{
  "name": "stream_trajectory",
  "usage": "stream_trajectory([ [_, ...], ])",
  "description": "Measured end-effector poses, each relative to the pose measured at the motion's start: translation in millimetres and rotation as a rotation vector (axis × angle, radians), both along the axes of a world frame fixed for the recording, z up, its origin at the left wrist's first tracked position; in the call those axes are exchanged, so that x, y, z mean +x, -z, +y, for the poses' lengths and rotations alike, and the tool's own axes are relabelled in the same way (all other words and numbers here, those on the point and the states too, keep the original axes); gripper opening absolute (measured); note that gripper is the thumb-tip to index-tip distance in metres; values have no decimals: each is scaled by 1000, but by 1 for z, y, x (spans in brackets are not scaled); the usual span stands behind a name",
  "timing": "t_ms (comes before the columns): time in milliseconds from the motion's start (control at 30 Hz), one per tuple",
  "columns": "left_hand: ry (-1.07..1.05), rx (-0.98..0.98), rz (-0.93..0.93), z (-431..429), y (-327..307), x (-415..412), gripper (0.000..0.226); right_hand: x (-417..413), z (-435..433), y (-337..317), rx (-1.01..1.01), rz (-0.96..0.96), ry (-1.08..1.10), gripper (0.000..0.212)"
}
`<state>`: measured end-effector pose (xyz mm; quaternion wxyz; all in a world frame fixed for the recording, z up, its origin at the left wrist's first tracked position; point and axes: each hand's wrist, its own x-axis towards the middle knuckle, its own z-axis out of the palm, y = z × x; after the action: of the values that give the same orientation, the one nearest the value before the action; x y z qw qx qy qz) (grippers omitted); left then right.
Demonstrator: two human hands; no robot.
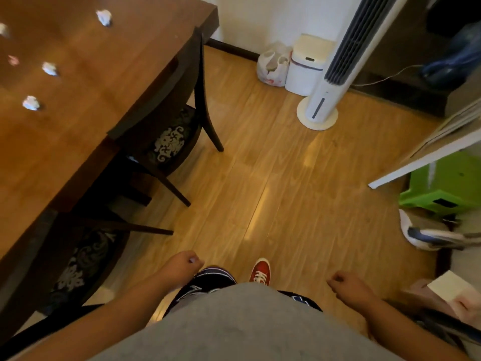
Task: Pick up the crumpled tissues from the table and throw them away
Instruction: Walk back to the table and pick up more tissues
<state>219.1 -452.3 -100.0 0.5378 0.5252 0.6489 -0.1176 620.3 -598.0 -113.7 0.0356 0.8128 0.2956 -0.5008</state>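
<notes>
Several crumpled white tissues lie on the wooden table (86, 82) at the left: one far back (104, 18), one mid-table (49, 68), one nearer (31, 103), and another at the left edge of view (3, 29). My left hand (184, 265) hangs low beside the table, curled into a fist with a small pale bit of tissue showing between the fingers. Off to the right at hip height, my right hand (347, 281) has its fingers curled in and nothing visible in it. A white lidded bin (305, 63) stands closed against the far wall.
Two dark chairs (166, 142) (78, 264) are tucked along the table's right side. A white plastic bag (273, 65) sits left of the bin and a tower fan (320, 108) right of it. A green stool (442, 186) is at the right. Wooden floor (260, 178) lies between me and the bin.
</notes>
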Motion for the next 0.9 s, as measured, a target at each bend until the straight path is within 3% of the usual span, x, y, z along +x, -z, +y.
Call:
stream_trajectory([
  [300,-136,-69,121,66,19,-45,27,-8,214,-14,127,45,-222,18],
  [533,-172,-66,112,198,30,-45,26,-10,325,-18,103,11,-204,20],
  [700,-51,-60,20,292,1,-7,22,9,367,-29,73,-24,-147,21],
  [900,15,22,-242,375,-74,58,9,21,443,-55,65,-28,-191,20],
])
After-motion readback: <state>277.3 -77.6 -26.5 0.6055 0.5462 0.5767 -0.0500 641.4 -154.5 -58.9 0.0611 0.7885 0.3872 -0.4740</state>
